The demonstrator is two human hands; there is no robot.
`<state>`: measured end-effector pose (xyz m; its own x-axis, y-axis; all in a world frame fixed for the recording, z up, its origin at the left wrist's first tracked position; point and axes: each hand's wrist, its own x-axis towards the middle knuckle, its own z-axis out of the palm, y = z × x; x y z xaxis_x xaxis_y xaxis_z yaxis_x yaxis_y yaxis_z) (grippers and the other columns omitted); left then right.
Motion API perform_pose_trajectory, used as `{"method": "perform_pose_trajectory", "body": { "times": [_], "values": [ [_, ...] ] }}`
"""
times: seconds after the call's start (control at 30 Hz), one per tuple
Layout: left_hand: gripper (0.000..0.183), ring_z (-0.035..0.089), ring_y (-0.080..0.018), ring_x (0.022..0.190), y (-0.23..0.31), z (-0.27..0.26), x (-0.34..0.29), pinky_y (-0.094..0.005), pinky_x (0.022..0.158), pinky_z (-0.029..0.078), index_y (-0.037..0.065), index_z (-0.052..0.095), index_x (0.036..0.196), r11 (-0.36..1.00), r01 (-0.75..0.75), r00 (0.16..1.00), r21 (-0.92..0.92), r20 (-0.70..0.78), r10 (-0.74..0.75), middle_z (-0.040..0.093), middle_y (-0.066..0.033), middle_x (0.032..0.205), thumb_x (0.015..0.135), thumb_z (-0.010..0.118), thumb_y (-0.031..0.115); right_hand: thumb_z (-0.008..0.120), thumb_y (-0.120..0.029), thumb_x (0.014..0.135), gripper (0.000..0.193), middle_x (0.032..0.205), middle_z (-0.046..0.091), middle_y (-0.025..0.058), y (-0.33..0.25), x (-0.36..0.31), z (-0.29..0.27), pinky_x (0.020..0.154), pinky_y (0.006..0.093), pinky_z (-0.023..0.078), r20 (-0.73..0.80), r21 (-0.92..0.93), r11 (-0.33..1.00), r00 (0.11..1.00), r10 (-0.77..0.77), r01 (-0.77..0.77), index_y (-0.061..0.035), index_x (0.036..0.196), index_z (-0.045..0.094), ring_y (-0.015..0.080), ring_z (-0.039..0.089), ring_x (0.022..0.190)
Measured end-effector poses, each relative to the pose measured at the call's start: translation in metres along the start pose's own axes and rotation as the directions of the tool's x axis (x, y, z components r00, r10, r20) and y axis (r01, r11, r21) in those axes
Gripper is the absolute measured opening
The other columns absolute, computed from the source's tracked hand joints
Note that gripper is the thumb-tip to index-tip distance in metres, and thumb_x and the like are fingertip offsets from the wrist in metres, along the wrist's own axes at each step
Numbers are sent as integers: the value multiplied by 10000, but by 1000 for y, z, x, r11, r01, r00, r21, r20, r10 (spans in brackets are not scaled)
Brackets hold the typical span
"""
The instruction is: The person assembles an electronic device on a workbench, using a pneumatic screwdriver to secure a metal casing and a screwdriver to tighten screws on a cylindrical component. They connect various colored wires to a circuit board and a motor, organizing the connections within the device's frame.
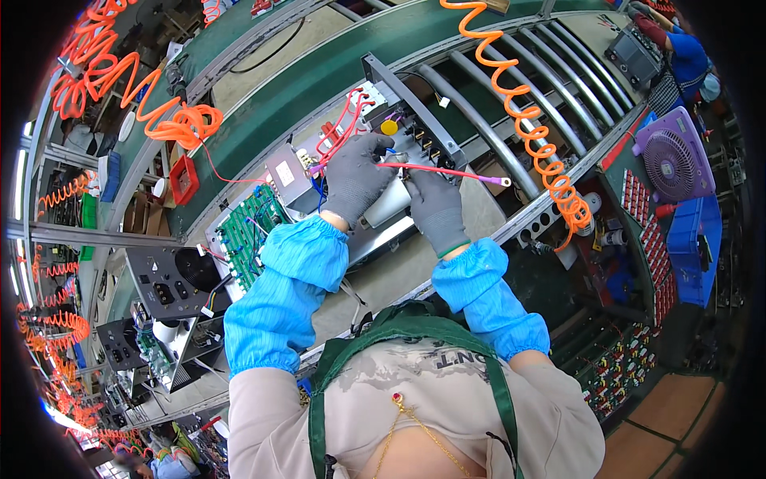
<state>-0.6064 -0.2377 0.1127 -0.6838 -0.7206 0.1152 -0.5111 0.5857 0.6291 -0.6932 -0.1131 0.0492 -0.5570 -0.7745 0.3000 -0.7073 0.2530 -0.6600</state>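
Note:
Both my hands wear grey gloves and meet over an open electrical unit with a metal chassis (pixel 437 118). A red cable (pixel 455 171) comes out from the fingers of my left hand (pixel 357 177), which are closed on it. It stretches rightward across my right fingertips and ends in a ring terminal (pixel 504 182). My right hand (pixel 436 206) is closed too, its fingertips against the left ones; what they pinch is hidden. Around them are looped red wires (pixel 348 120), a yellow round part (pixel 389 127), a silver box (pixel 289 174) and a green circuit board (pixel 249 231).
Steel conveyor rollers (pixel 487 120) lie beyond on the right, under an orange coiled hose (pixel 523 120). A purple fan (pixel 674 164) and a blue bin (pixel 692 247) stand at far right. More units with black panels (pixel 174 275) sit at left. Another person (pixel 688 60) is at upper right.

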Motion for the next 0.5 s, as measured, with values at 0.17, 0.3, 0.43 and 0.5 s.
{"method": "perform_pose_trajectory", "body": {
  "times": [0.17,0.3,0.43,0.5],
  "values": [
    [319,663,-224,822,5,-3,2,-335,739,514,101,663,975,998,56,998,41,8,-56,669,-84,904,752,754,311,564,-142,861,215,878,633,178,11,-3,2,720,450,487,17,3,994,994,-106,106,-24,1033,616,355,612,809],
    [333,632,-170,729,-2,-1,7,-303,671,503,66,650,961,999,24,999,41,-29,-23,655,-74,806,741,776,283,566,-117,860,201,867,631,176,1,-2,-2,701,444,492,-6,-44,995,996,-94,93,-18,1024,626,351,612,798],
    [300,635,-173,741,-2,2,10,-300,670,500,60,640,953,999,40,999,-20,-7,-40,659,-86,819,748,768,238,542,-114,844,276,911,619,171,15,-4,2,683,427,502,-11,25,987,987,-158,159,-38,1102,602,322,617,791],
    [292,637,-176,746,-9,4,10,-298,670,499,59,642,959,999,-27,999,-23,-36,26,662,-92,827,750,765,221,537,-99,848,289,905,617,172,18,-5,4,645,383,519,-94,73,973,972,-213,221,-28,1117,615,281,633,754]
  ]
}}
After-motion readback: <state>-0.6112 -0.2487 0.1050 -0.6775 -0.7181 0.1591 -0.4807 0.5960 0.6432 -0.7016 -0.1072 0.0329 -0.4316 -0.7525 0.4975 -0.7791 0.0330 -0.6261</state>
